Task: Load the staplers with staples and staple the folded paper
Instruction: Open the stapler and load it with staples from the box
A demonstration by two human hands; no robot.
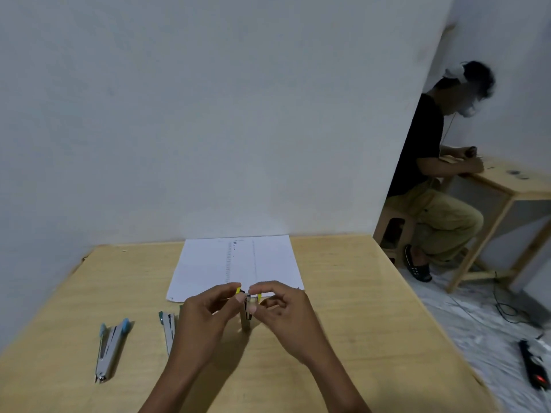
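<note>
I am watching from far away through the head camera. Both of my hands are up over the wooden table [343, 308], close to each other. Between them is the yellow stapler [247, 318]. It is open, with its two yellow ends pointing up and its metal part pointing down at the table. I cannot tell if its bottom end touches the table.

My left hand [205, 314] pinches one yellow end with bent fingers. My right hand [286, 314] pinches the other yellow end, and its other fingers are curled in. So both hands hold the same stapler. I cannot tell if there are staples inside it.

The white paper [214, 263] lies flat on the table just behind my hands, up near the wall [208, 114]. It has rows of small marks on it.

The green stapler [167, 329] lies on the table just beside my left hand, and the hand hides part of it. The blue stapler [110, 347] lies open on the table further to the left, well apart from my hands.

On the right, past the table edge, another person [429, 150] sits on a stool [393, 225] at a small wooden table [512, 180]. A black power strip [533, 371] lies on the floor there.
</note>
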